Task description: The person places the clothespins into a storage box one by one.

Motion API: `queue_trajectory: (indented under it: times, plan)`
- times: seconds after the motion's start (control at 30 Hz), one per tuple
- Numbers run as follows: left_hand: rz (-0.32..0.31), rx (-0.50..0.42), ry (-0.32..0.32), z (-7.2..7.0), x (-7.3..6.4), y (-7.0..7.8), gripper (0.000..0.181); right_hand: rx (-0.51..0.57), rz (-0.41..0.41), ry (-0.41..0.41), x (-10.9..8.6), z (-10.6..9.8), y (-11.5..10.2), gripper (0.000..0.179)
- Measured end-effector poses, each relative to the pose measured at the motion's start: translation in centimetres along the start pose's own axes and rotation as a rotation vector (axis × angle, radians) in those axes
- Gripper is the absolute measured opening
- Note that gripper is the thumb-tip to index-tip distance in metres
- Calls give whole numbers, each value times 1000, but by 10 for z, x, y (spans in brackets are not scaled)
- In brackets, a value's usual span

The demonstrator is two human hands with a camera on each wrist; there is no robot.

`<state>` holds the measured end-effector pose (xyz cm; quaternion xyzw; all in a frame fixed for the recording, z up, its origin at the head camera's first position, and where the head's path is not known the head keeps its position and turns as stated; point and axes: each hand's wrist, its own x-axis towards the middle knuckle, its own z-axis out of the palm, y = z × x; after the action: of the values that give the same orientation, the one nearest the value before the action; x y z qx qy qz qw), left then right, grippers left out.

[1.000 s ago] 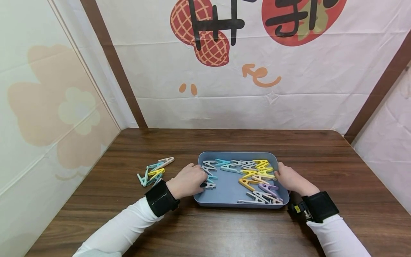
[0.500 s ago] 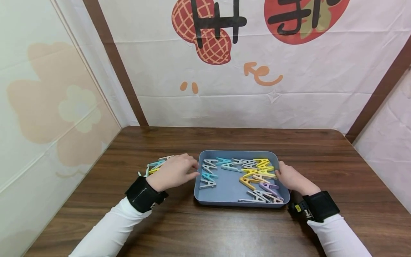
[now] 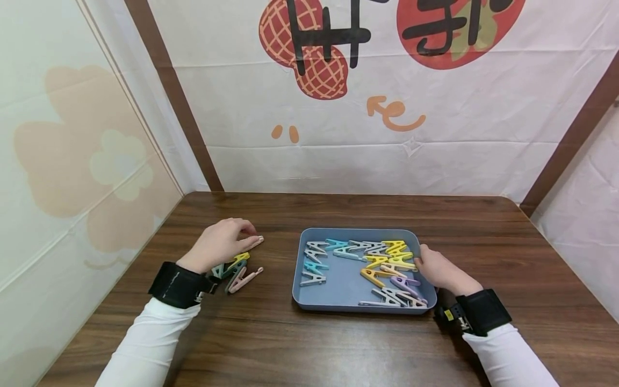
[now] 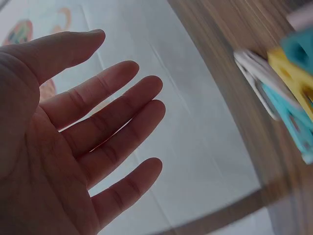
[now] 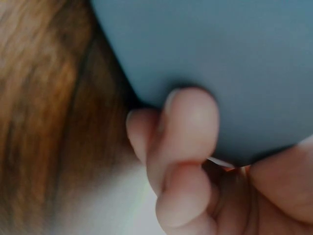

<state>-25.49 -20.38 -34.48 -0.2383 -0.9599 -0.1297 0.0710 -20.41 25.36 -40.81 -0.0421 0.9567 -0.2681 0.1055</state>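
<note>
My left hand [image 3: 220,243] hovers over a small pile of clothespins at the table's left. Its fingers are spread and relaxed with nothing between them, as the left wrist view shows. A yellow clothespin [image 3: 240,259] and a pink clothespin [image 3: 244,279] lie below it; a white clothespin [image 4: 259,78] and a turquoise clothespin [image 4: 292,117] appear in the left wrist view. My right hand [image 3: 440,269] grips the right rim of a blue-grey tray [image 3: 338,295], with curled fingers against its wall [image 5: 220,58]. Inside are white, turquoise, yellow, orange and purple clothespins, grouped largely by colour.
The tray stands on a dark wood table [image 3: 309,349], right of the loose pile. Printed white cloth [image 3: 358,161] hangs behind the table, with more cloth at both sides.
My left hand has moved from the tray's left side, leaving clothespins there, across to the loose pile. The pink clothespin has come into sight. The right hand still holds the tray.
</note>
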Motion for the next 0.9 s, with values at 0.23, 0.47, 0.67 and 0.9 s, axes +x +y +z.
queue_trajectory:
  times: [0.23,0.47,0.67,0.9]
  plan:
    - [-81,12,-62,6,4,-26,27,2,8,2,-1,-2,1,34]
    - [-137,9,-190,19,18,-40,37,20,22,-5,-1,1,1,37]
    - [-158,55,-263,29,26,-47,37,15,19,3,-1,2,0,34]
    - [-148,86,-278,34,29,-49,24,17,0,9,0,1,1,30]
